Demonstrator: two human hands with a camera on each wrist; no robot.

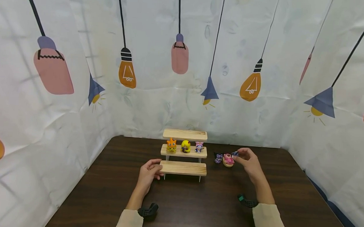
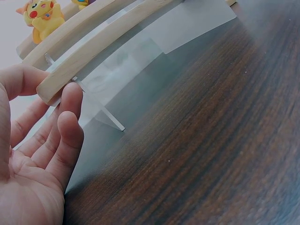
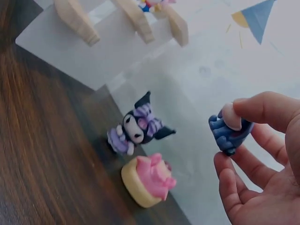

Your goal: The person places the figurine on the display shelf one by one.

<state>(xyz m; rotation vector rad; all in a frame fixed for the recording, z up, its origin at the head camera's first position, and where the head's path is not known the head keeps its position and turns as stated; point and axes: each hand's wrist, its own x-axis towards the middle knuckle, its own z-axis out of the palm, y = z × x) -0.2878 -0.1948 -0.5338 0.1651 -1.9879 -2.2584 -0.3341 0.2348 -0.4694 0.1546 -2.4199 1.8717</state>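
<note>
My left hand [image 1: 148, 175] grips the left end of the lowest tier of a three-tier wooden display stand [image 1: 183, 168], thumb on top and fingers beneath in the left wrist view. Between thumb and fingers, my right hand [image 1: 252, 165] pinches a small blue figurine [image 3: 228, 130] with a pale patch, held off the table. To its left, a black-and-purple figurine [image 3: 136, 126] and a pink figurine in a cream base [image 3: 149, 180] stand side by side. The middle tier carries an orange-and-yellow figurine [image 1: 171, 145], a yellow one [image 1: 185, 146] and a pink-eared one [image 1: 199, 147].
The stand rests on clear side supports [image 2: 105, 115] near the back of a dark wooden table [image 1: 190, 207]. White curtains [image 1: 158, 106] printed with lamps hang behind and at both sides of the table.
</note>
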